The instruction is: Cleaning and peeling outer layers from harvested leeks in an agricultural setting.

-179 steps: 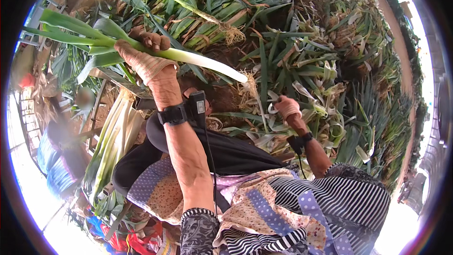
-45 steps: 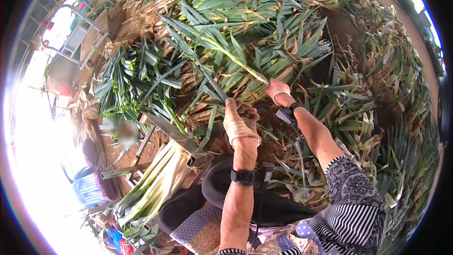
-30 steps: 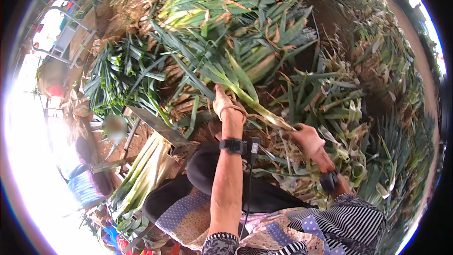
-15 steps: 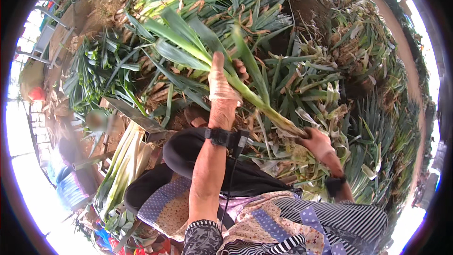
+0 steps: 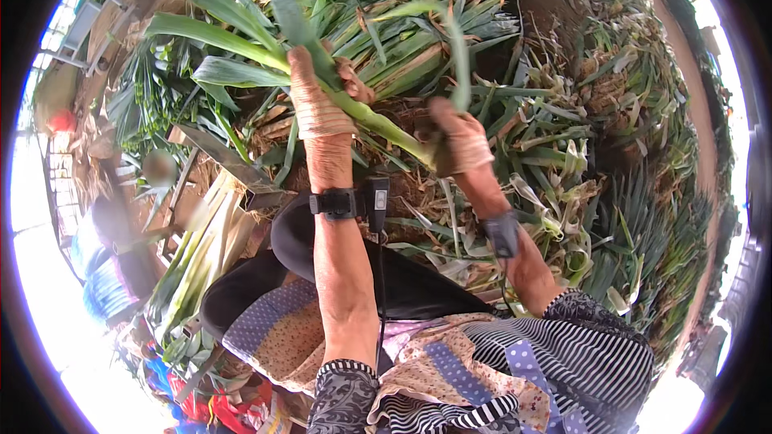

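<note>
My left hand [image 5: 322,96] is wrapped round a leek [image 5: 386,127], its broad green leaves fanning out to the upper left beyond my thumb. The pale stem slants down to the right toward my other hand. My right hand [image 5: 462,141], smeared by motion, is closed at the lower part of the stem. A loose, bent green leaf [image 5: 460,64] rises out of its fingers. The leek's root end is hidden behind my right hand. Both hands have pale wraps round them, and each wrist wears a dark strap.
A big heap of leeks [image 5: 378,16] lies ahead of me, with stripped leaves [image 5: 555,169] scattered to the right. Left of my knees, a bundle of cleaned leeks [image 5: 201,249] rests by a metal frame [image 5: 229,157]. Red and blue bags [image 5: 209,402] lie at the lower left.
My left hand has moved left and up with the leek. My right hand has come up and left from the root end along the stem, and a leaf now bends over from it.
</note>
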A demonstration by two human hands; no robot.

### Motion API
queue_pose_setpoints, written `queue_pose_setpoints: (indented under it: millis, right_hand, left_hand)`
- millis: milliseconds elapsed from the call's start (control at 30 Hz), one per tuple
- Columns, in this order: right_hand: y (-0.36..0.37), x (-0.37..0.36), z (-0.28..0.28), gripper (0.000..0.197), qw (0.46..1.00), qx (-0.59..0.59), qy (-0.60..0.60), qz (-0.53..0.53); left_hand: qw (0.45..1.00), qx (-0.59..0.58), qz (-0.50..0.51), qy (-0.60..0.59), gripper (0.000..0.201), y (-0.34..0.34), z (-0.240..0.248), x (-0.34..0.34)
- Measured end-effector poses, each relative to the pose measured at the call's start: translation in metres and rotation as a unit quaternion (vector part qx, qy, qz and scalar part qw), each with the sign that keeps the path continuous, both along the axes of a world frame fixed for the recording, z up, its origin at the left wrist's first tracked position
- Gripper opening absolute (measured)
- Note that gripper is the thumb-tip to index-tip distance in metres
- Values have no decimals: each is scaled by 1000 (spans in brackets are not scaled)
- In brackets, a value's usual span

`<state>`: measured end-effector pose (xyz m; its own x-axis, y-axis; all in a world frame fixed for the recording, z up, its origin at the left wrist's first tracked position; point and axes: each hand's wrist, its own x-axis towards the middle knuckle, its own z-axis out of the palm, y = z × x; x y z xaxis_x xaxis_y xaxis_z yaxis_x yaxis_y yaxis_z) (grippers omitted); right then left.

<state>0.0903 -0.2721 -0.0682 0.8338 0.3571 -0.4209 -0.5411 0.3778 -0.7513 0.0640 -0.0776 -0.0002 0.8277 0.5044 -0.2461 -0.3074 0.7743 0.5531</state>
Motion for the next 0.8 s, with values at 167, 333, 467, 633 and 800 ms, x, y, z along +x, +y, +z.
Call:
queue_pose_setpoints:
  millis: [167, 333, 467, 633, 800]
  right_hand:
    - [-81, -34, 50, 36, 998, -59, 10, 35]
    - [-233, -75, -28, 23, 478, -739, -349, 322]
    - [-315, -103, -29, 38, 382, -786, -167, 457]
    - [-213, -36, -4, 39, 647, -711, -245, 126]
    - [-30, -12, 72, 36, 656, -505, -544, 137]
  left_hand:
    - [996, 31, 83, -14, 57, 46, -17, -22]
    - [996, 24, 80, 15, 48, 48, -17, -23]
    - [998, -2, 63, -13, 46, 46, -11, -22]
    - [998, -33, 48, 12, 45, 35, -7, -22]
    - [997, -62, 0, 49, 41, 13, -7, -20]
